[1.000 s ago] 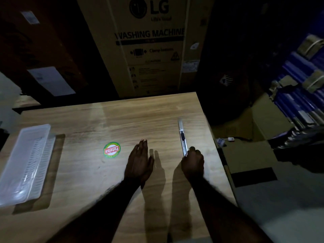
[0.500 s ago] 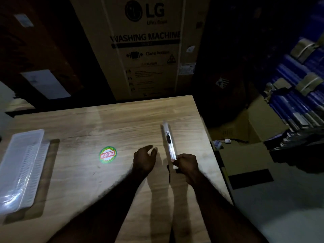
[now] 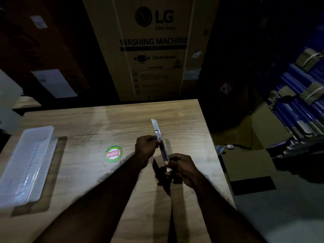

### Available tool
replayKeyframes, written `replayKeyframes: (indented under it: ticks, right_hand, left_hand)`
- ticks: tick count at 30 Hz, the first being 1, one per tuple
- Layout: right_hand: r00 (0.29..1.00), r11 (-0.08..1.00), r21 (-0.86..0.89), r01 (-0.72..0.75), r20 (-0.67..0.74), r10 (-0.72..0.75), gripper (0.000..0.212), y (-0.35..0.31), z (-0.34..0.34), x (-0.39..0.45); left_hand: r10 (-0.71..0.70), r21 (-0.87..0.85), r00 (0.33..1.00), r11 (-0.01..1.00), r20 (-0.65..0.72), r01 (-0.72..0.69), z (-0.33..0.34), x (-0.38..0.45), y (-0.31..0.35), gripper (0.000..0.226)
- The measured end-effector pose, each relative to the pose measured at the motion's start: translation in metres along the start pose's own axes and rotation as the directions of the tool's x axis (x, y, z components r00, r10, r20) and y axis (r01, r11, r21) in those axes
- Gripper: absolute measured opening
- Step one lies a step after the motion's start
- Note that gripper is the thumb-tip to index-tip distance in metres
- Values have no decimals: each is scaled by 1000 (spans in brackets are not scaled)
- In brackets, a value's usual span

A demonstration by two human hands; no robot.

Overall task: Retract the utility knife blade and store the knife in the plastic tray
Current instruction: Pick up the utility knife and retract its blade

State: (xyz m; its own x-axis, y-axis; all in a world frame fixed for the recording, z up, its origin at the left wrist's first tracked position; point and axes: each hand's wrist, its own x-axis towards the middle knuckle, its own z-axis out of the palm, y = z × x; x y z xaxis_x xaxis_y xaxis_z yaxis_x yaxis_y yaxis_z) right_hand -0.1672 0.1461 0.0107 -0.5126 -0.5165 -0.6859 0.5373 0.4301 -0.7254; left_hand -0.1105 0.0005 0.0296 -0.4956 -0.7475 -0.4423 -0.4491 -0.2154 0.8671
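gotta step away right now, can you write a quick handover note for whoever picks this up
Right hand: gripping the rear end of the utility knife, held above the table.
Left hand: fingers on the knife body near the slider.
Blade: out, pointing away from the person.
Plastic tray: at the table's left edge, nothing visible in it.
Done: knife picked up with both hands.
Left: retract the blade, then carry the knife left and lay it in the tray.

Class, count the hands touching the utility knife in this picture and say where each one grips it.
2. The left hand pinches the utility knife near its slider; the right hand holds its rear end.
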Motion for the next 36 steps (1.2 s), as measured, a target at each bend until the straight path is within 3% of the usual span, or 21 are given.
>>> replayKeyframes:
  ticks: [9, 21, 36]
  right_hand:
    - [1000, 996, 88, 16, 17, -17, 8, -4, 10, -6]
    - [996, 995, 24, 94, 2, -94, 5, 0, 14, -3]
    - [992, 992, -12, 124, 11, -124, 9, -8, 21, -8]
  left_hand:
    - [-39, -37, 991, 998, 128, 44, -6, -11, -12, 59]
    - [3, -16, 995, 1000, 105, -2, -7, -19, -18, 26]
    - [67, 9, 992, 998, 110, -68, -14, -16, -20, 26]
